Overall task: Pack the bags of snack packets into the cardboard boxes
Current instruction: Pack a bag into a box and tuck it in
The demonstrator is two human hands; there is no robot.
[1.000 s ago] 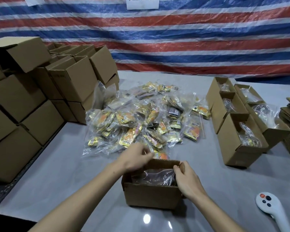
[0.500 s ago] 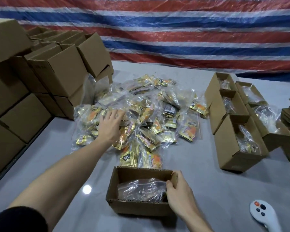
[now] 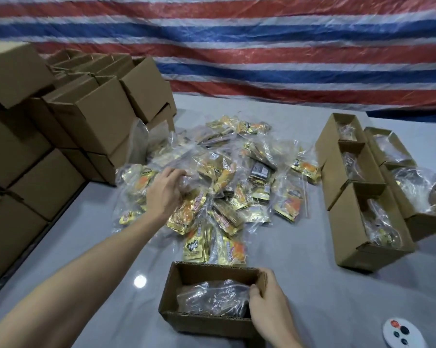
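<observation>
An open cardboard box [image 3: 186, 320] sits at the near edge of the grey table, with one clear bag of snack packets [image 3: 211, 300] inside. My right hand [image 3: 269, 310] grips the box's right wall, thumb inside. A heap of clear bags holding gold and orange snack packets [image 3: 237, 187] lies in the middle of the table. My left hand [image 3: 165, 194] reaches into the heap's left side, its fingers curled round a clear bag there.
Stacked closed cardboard boxes [image 3: 61, 136] fill the left side. At the right stand several open boxes [image 3: 357, 232] with bags in them. A white remote with coloured buttons [image 3: 402, 334] lies at the near right. A striped tarpaulin hangs behind.
My left hand left the box, reached forward to the heap and has closed its fingers on a bag. My right hand stays on the box's right wall.
</observation>
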